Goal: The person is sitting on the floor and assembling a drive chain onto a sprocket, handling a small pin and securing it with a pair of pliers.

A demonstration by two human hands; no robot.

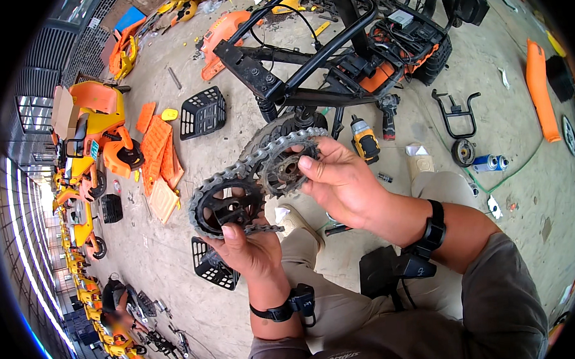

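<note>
A greasy bicycle-type chain [234,171] loops around two dark sprockets in front of me. The larger black sprocket [207,216], with a spoked hub, sits in my left hand [251,250], whose thumb presses its lower rim. Up and to the right, my right hand [342,185] pinches the smaller, rusty-centred sprocket [279,173] between thumb and fingers. The chain spans taut along the top of both; its lower end [273,228] sticks out past my left fingers. Part of each hand's fingers is hidden behind the parts.
A black vehicle frame [320,56] with a wheel stands ahead. A yellow-black power tool [365,141], a drill [388,116], a black bracket [456,114] and blue spray cans [486,163] lie to the right. Black baskets [202,112] and orange panels [158,150] lie left. A person [116,305] works lower left.
</note>
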